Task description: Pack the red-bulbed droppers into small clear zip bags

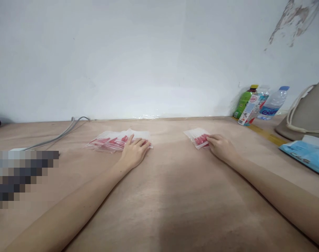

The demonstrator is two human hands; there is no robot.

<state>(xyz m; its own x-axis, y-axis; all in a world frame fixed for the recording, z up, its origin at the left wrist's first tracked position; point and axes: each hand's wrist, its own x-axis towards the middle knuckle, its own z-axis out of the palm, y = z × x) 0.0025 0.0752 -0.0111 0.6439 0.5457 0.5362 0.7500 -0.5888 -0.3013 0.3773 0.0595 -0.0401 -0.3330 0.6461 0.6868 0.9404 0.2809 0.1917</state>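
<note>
Several overlapping clear plastic bags (110, 140) with red items inside lie on the wooden table, left of centre. My left hand (134, 151) rests on the right end of this pile, palm down with its fingers spread. A separate clear bag (196, 137) holding several red pieces lies to the right of centre. At its right edge my right hand (220, 146) has its thumb and fingers pinched together on the bag.
Bottles (273, 103) and a carton (250, 110) stand by the wall at the right. Nearer are a grey bag (306, 108) and a blue packet (306, 154). A grey cable (56, 135) runs along the left, near a pixelated area.
</note>
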